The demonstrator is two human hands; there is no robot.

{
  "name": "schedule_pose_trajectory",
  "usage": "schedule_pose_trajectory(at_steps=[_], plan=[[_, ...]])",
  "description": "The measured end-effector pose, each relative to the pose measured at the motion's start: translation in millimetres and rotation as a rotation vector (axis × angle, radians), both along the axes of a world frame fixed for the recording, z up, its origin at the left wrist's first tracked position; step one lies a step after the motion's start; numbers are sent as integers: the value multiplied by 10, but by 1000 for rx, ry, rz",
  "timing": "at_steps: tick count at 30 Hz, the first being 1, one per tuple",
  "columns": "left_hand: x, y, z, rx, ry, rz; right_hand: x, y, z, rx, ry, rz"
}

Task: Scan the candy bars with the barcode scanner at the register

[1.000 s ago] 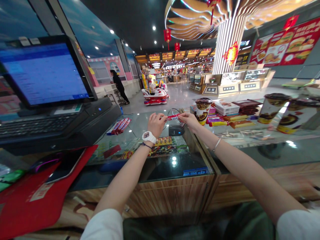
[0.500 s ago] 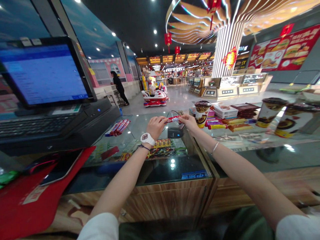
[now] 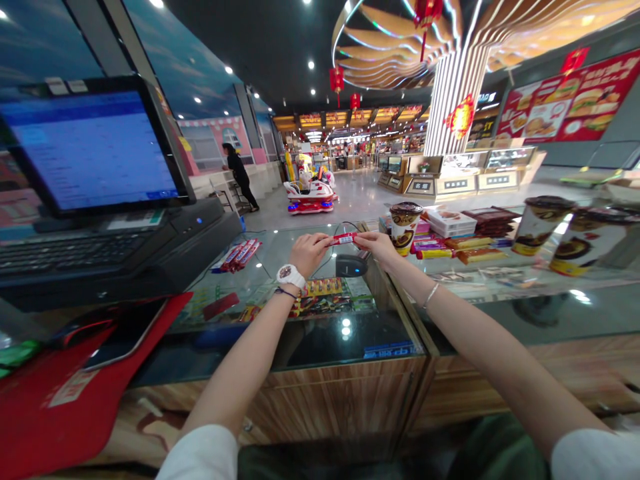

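Between both hands, above the glass counter, is a small red-wrapped candy bar [image 3: 343, 239]. My left hand [image 3: 309, 253], with a white watch at the wrist, pinches its left end. The fingertips of my right hand [image 3: 376, 245] close on its right end. Just below the bar, a black scanner-like device [image 3: 351, 266] with a blue light rests on the glass. Several similar red and blue wrapped bars [image 3: 241, 255] lie to the left. Close to my right hand stands a brown and white cup [image 3: 405, 228] with a dark lid.
A monitor [image 3: 90, 150] and keyboard [image 3: 85, 247] fill the left side. A phone [image 3: 127, 333] lies on a red mat [image 3: 75, 427]. More cups [image 3: 543, 225] and wrapped sweets [image 3: 475, 250] stand at right. A person [image 3: 239, 175] stands beyond the counter.
My left hand has shifted slightly left and the candy bar has levelled out between my fingers. My right hand stays nearly in place on its end.
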State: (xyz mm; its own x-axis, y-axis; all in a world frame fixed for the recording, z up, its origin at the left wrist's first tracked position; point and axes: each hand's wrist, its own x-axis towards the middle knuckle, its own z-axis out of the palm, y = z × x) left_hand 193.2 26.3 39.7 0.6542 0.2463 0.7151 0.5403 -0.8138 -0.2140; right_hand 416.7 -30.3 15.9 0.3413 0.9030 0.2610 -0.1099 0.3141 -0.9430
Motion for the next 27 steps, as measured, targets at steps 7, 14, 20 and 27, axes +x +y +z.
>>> schedule_pose_trajectory(at_steps=[7, 14, 20, 27], plan=[[-10, 88, -23, 34, 19, -68, 89, 76, -58, 5, -19, -23], [-40, 114, -37, 77, -18, -26, 152, 109, -81, 99, -308, -31], [-108, 177, -32, 52, -66, 55, 365, 17, -64, 176, -992, -86], [-160, 212, -40, -31, -53, 83, 389, 0, -221, 236, -1248, 121]])
